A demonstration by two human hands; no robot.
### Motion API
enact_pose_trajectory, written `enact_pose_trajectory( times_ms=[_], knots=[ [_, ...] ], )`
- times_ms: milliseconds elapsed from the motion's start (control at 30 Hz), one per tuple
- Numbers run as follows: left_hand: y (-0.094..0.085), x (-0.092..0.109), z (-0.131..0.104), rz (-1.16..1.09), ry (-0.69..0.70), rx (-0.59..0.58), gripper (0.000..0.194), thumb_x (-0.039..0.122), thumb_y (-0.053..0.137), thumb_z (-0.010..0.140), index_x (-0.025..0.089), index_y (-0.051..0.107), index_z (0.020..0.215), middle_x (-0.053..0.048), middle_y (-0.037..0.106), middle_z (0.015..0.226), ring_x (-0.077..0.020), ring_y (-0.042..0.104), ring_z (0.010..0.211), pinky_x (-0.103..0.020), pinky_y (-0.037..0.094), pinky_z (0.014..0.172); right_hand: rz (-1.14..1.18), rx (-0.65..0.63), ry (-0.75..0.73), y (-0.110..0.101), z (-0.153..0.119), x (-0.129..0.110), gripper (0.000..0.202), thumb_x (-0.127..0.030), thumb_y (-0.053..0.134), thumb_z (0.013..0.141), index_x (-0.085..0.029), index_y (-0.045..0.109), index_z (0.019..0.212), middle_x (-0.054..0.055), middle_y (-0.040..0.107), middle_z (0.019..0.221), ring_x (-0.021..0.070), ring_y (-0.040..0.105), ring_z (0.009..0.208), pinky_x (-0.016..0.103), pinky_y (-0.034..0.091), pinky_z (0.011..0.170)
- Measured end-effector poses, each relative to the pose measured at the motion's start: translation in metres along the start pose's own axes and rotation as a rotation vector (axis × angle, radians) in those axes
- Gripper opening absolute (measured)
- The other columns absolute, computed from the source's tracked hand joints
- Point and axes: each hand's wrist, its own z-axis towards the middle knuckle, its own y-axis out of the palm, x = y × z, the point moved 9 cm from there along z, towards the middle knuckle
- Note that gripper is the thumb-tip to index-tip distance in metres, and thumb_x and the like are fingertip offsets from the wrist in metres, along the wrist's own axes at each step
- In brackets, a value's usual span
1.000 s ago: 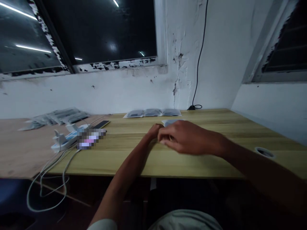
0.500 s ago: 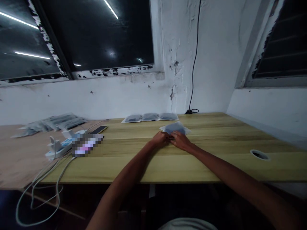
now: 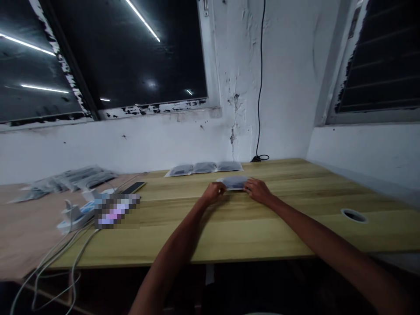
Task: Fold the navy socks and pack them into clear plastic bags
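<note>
A frosted plastic bag [image 3: 235, 183] with something dark inside lies on the wooden table, its near edge between my two hands. My left hand [image 3: 215, 191] pinches the bag's near left corner, fingers closed. At the near right corner my right hand [image 3: 258, 190] has its fingers closed on the same bag. What the bag contains cannot be made out. Just beyond it, against the wall, three similar bags [image 3: 204, 167] lie side by side in a row.
A pile of flat packets [image 3: 70, 180] lies at the far left. Nearer are a white power strip [image 3: 78, 221] with plugs and cables, a dark phone [image 3: 134, 187] and a blurred-out lit object [image 3: 117, 211]. A cable hole [image 3: 354, 215] is at the right, and a black cord [image 3: 260, 87] hangs down the wall.
My hands have moved apart from the middle of the bag's near edge to its two corners. The bag now lies squarer, its near edge straight. The view has tilted slightly upward.
</note>
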Motion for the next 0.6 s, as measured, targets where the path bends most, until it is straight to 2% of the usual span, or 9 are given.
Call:
enact_pose_trajectory(
  times_ms=[100,200,300,400,467,600],
  knots=[
    [-0.016,-0.018,-0.004,-0.025,-0.04,0.055,0.02,0.004,0.054,0.075,0.014,0.071,0.08,-0.006,0.073,0.084,-0.0154,0.066,0.078,-0.025,0.049,0.075,-0.051,-0.019,0.046,0.002,-0.016,0.035,0.013,-0.017,0.059,0.088,-0.018,0.068,0.079,0.008,0.069,0.087,0.0213,0.06,0.088,0.029,0.041,0.078],
    [-0.02,-0.031,-0.007,-0.03,-0.084,0.06,0.021,0.004,0.055,0.074,0.015,0.072,0.079,-0.006,0.074,0.084,-0.0145,0.066,0.076,-0.024,0.049,0.074,-0.05,-0.019,0.09,0.001,-0.029,0.055,0.012,-0.018,0.06,0.088,-0.018,0.067,0.078,0.007,0.068,0.086,0.0214,0.06,0.088,0.029,0.04,0.077],
    [-0.014,-0.03,-0.009,-0.016,-0.085,0.005,0.021,0.003,0.055,0.073,0.014,0.072,0.079,-0.005,0.073,0.083,-0.0141,0.065,0.074,-0.023,0.049,0.073,-0.02,-0.019,0.143,0.003,-0.033,0.062,0.01,-0.018,0.06,0.087,-0.018,0.067,0.079,0.007,0.068,0.087,0.0208,0.06,0.087,0.028,0.039,0.074],
    [-0.003,-0.022,-0.01,0.014,-0.068,-0.08,0.018,0.006,0.058,0.074,0.015,0.072,0.081,-0.005,0.074,0.084,-0.0148,0.066,0.076,-0.024,0.049,0.075,0.04,-0.016,0.21,0.006,-0.033,0.067,0.007,-0.016,0.061,0.085,-0.018,0.067,0.081,0.006,0.068,0.087,0.0194,0.06,0.084,0.027,0.039,0.071],
    [0.003,-0.016,-0.01,0.044,-0.068,-0.118,0.015,0.014,0.065,0.076,0.015,0.073,0.089,-0.006,0.074,0.091,-0.0166,0.066,0.08,-0.025,0.049,0.077,0.106,-0.016,0.237,0.008,-0.032,0.068,0.006,-0.015,0.062,0.083,-0.018,0.067,0.083,0.006,0.068,0.087,0.0185,0.06,0.081,0.026,0.039,0.071],
    [0.009,-0.011,-0.008,0.141,-0.111,-0.141,0.028,0.029,0.072,0.079,0.015,0.072,0.102,-0.01,0.074,0.096,-0.0199,0.067,0.083,-0.028,0.05,0.078,0.271,0.016,0.249,0.007,-0.031,0.065,0.005,-0.022,0.067,0.08,-0.017,0.068,0.082,0.005,0.067,0.086,0.0176,0.06,0.076,0.026,0.04,0.071]
  ],
)
